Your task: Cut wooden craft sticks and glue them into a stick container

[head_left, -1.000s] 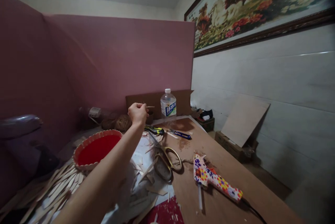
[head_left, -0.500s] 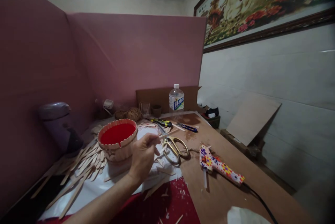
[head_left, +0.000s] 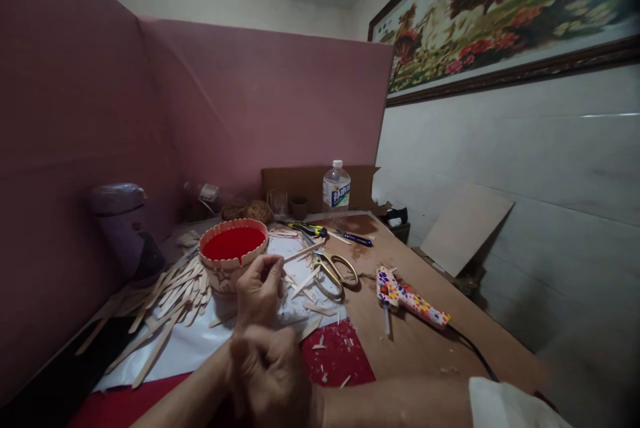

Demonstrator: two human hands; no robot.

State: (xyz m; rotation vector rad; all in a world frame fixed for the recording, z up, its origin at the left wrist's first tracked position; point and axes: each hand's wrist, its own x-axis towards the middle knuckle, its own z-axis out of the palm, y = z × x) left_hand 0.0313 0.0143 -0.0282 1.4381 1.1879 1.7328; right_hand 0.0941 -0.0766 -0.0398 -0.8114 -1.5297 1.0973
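Note:
In my left hand (head_left: pixel 259 288) a thin wooden craft stick (head_left: pixel 305 252) is pinched between thumb and fingers, pointing right toward the gold-handled scissors (head_left: pixel 336 276). Just behind that hand stands a round basket (head_left: pixel 223 278) covered in craft sticks, with a red inside. My right hand (head_left: pixel 275 371) is closed at my left wrist, its fingers curled; what it may hold is hidden. Wood scraps (head_left: pixel 320 309) lie on the white sheet by the scissors.
Loose craft sticks (head_left: pixel 175 298) spread at left beside a purple tumbler (head_left: pixel 125 235). A floral glue gun (head_left: pixel 410 298) with a cord lies at right. Pliers (head_left: pixel 314 229), a blue-handled tool (head_left: pixel 355 238), a bottle (head_left: pixel 337 188) and twine (head_left: pixel 257 211) are farther back.
My right hand has come in from the lower right to my left wrist. My left hand has shifted slightly left and still holds the stick. The view has turned a little.

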